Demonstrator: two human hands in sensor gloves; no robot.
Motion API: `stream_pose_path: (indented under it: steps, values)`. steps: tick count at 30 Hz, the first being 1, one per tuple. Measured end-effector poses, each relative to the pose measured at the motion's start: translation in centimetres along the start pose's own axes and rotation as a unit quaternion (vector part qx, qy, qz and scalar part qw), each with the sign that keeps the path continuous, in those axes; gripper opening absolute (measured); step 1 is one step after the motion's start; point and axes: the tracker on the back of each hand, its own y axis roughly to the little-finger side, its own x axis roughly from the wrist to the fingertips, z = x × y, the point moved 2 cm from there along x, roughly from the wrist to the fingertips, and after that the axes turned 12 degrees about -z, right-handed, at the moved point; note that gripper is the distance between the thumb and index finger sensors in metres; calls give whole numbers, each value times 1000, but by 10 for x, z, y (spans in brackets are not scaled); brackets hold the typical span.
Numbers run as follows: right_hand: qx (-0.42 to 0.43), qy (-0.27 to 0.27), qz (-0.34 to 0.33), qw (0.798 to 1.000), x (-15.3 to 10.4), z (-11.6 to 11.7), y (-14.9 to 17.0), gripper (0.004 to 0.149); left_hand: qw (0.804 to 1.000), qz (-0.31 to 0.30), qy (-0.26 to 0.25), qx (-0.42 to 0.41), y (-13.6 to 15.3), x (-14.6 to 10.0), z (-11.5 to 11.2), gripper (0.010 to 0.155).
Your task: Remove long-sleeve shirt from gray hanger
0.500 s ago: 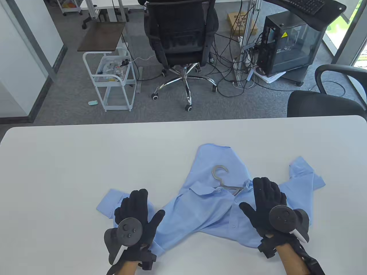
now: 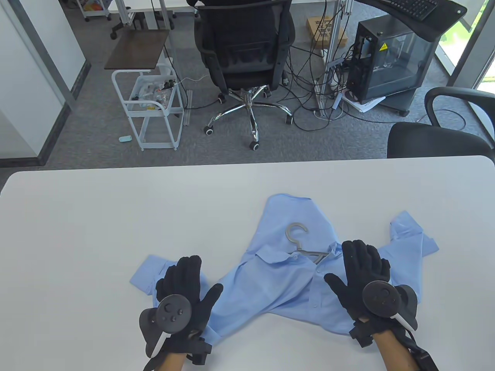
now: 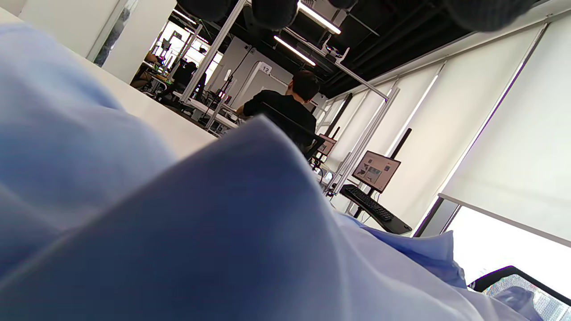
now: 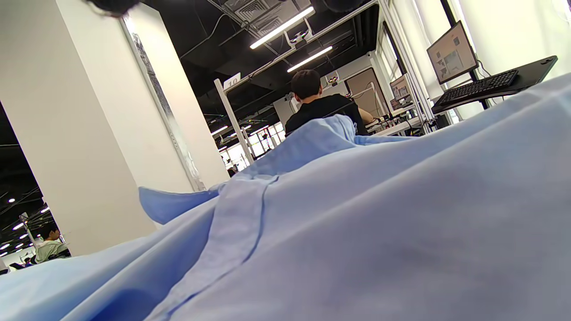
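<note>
A light blue long-sleeve shirt (image 2: 282,278) lies crumpled on the white table (image 2: 116,216), front side up. The gray hanger (image 2: 299,240) sits inside it; its hook and part of one shoulder bar show at the collar. My left hand (image 2: 185,280) lies flat, fingers spread, on the shirt's left sleeve. My right hand (image 2: 361,266) lies flat, fingers spread, on the shirt's right shoulder, just right of the hanger. Neither hand grips anything. Both wrist views are filled with blue cloth (image 3: 178,232) (image 4: 357,232).
The table's far edge borders an office floor with a black swivel chair (image 2: 243,46), a white cart (image 2: 151,104), cables and a computer case (image 2: 390,58). Another black chair (image 2: 437,135) stands at the table's far right corner.
Both hands have shifted very slightly; the shirt and hanger lie as before.
</note>
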Motion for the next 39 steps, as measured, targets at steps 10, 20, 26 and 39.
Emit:
stream_pose_path:
  steps: [10,20,26,39]
  values:
    - [-12,1,4,1000,0,1,2,88,1000,-6,17,1,1,2,-7,87]
    - [-26,0,20,999,1,2,9,87,999,-25,24,-2,-5,4,-11,86]
    - [-32,-3,19,999,0,3,8,87,999,-35,30,3,-9,4,-14,86]
    - [-33,14,29,999,-2,-5,13,86,999,-39,35,0,-11,3,-15,85]
